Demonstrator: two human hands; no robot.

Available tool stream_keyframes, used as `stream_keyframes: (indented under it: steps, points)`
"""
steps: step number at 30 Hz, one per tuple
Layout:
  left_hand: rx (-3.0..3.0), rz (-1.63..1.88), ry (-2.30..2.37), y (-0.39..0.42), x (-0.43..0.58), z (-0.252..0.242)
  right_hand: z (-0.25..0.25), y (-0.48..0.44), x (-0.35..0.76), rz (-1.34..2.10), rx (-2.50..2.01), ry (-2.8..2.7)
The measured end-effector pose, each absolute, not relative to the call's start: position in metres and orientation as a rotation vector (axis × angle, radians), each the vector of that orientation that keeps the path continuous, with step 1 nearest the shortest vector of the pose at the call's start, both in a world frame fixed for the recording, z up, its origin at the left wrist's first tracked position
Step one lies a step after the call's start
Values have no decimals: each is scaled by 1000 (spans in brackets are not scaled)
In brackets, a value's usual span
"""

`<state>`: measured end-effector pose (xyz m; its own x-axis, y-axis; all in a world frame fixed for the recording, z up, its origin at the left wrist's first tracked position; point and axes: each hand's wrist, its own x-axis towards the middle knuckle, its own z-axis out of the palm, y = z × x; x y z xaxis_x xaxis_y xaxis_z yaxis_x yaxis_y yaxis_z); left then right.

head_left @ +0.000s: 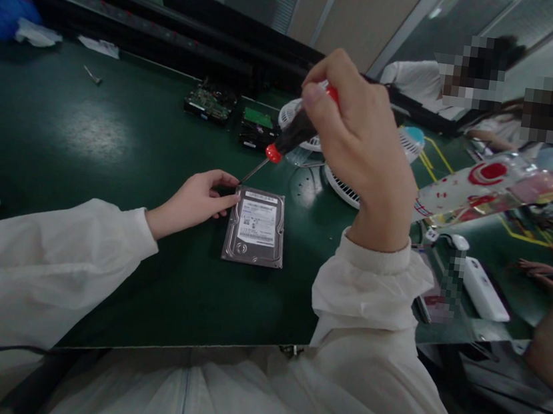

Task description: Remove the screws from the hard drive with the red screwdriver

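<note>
A silver hard drive [256, 228] with a white label lies flat on the dark green table [88, 137]. My left hand [195, 201] rests against the drive's upper left corner, fingers curled, thumb and fingertips touching its edge. My right hand [360, 137] is raised above the table and closed round the black and red handle of a screwdriver [284, 142]. The screwdriver's thin shaft slants down to the left, and its tip meets the drive's top left corner, close to my left fingers.
Two bare circuit boards [211, 101] lie further back on the table beside a small white fan [345, 175]. White cloths and a blue bag [2, 2] sit far left. Other people in white sit at the right, near a white device [485, 290].
</note>
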<state>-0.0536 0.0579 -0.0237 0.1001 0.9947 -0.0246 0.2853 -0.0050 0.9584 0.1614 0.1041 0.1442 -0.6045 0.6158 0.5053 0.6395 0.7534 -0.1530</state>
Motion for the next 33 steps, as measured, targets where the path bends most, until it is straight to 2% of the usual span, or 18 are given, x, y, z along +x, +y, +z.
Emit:
stream_keyframes:
  steps: [33]
  points:
    - [1437,984,1344,57,-53,-21,145,103,160,-53,-974,-2392]
